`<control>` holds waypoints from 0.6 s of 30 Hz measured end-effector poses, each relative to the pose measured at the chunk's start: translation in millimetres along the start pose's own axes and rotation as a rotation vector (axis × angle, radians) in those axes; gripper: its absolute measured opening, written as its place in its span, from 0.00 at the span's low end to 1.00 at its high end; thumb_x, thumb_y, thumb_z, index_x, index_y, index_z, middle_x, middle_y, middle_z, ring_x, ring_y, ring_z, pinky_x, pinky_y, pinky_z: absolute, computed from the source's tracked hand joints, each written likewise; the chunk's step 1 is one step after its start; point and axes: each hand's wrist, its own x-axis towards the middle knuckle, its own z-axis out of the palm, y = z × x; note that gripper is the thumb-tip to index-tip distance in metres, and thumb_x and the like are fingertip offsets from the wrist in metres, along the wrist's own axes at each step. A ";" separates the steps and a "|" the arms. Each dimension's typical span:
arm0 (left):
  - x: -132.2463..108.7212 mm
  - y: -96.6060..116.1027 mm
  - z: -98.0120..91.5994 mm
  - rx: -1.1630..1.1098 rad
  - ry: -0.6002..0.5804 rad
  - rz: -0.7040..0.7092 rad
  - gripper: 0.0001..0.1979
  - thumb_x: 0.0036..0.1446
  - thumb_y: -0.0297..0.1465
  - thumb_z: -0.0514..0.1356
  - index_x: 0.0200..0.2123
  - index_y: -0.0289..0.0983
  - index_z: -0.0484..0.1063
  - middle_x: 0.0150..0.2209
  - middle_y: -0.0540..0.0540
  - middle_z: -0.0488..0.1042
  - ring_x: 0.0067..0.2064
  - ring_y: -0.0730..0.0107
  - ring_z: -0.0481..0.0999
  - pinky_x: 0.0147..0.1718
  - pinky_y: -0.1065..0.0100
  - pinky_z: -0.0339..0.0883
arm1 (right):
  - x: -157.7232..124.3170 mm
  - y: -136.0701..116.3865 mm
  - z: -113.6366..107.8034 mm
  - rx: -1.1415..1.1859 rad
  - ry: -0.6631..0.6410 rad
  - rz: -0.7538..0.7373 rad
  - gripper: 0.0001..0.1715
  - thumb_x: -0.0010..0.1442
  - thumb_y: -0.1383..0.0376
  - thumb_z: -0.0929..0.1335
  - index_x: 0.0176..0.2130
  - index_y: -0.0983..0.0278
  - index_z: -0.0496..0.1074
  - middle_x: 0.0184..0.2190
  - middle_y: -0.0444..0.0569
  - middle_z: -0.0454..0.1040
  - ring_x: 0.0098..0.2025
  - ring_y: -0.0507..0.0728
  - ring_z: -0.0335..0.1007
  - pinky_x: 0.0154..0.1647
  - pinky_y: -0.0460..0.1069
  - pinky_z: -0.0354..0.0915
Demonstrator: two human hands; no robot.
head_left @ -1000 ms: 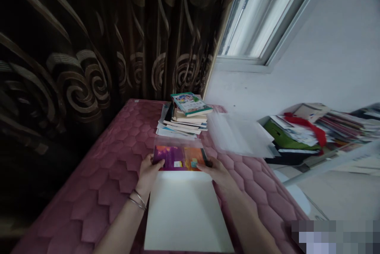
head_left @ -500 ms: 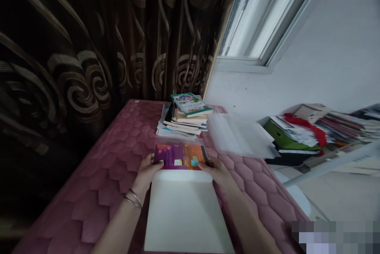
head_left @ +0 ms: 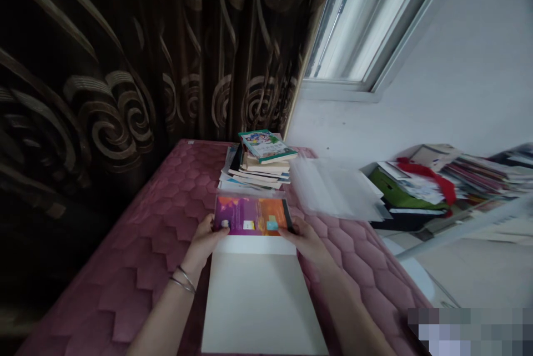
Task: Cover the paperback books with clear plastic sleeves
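Observation:
A purple and orange book cover (head_left: 244,214) is held flat in front of me by both hands. My left hand (head_left: 207,236) grips its left edge, thumb on top and fingers underneath. At the opposite edge, my right hand (head_left: 307,238) pinches it the same way. A strip of see-through plastic (head_left: 245,194) shows past the cover's far edge. Toward me, a white band (head_left: 256,245) joins the cover to a large cream-coloured sheet or board (head_left: 260,303) lying between my forearms. The fingers under the cover are hidden.
Beyond my hands stands a stack of books (head_left: 264,161), a green-edged one on top. Clear plastic sheets (head_left: 337,189) lie to its right on the pink quilted surface (head_left: 166,217). A shelf with piled books and papers (head_left: 420,189) is at right; a dark curtain (head_left: 191,56) hangs behind.
Both hands have shifted slightly away from me with the cover. More of the cover's printed face shows, and the white band looks flatter. The stack and plastic sheets stay put.

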 end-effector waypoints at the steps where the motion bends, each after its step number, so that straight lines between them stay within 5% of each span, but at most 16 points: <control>1: -0.9 2.2 -0.6 0.008 -0.019 -0.009 0.15 0.36 0.30 0.66 0.31 0.36 0.69 0.25 0.52 0.76 0.26 0.71 0.73 0.26 0.73 0.62 | -1.9 -5.1 -2.6 0.061 -0.059 0.006 0.22 0.42 0.53 0.75 0.35 0.61 0.70 0.32 0.48 0.79 0.36 0.62 0.77 0.37 0.55 0.70; 4: -3.5 7.1 -1.4 0.046 -0.019 0.001 0.14 0.37 0.28 0.66 0.31 0.37 0.69 0.25 0.52 0.77 0.27 0.71 0.73 0.26 0.74 0.63 | -6.0 -14.8 -7.0 0.127 -0.121 0.030 0.24 0.40 0.56 0.76 0.35 0.60 0.68 0.33 0.47 0.79 0.37 0.62 0.76 0.40 0.56 0.70; 15: 3.5 -4.4 3.3 0.039 0.059 0.177 0.13 0.42 0.35 0.65 0.31 0.39 0.67 0.27 0.51 0.75 0.29 0.70 0.73 0.28 0.73 0.63 | -5.4 -13.1 -1.2 -0.004 0.021 -0.048 0.22 0.46 0.52 0.72 0.36 0.58 0.62 0.31 0.46 0.78 0.36 0.60 0.75 0.37 0.54 0.69; 18: 0.8 1.8 0.6 0.013 0.007 0.178 0.14 0.41 0.36 0.66 0.33 0.38 0.68 0.28 0.51 0.75 0.31 0.70 0.73 0.31 0.73 0.64 | -6.3 -13.5 -3.2 0.043 -0.056 -0.069 0.25 0.45 0.52 0.74 0.38 0.58 0.64 0.34 0.46 0.78 0.38 0.61 0.75 0.39 0.54 0.70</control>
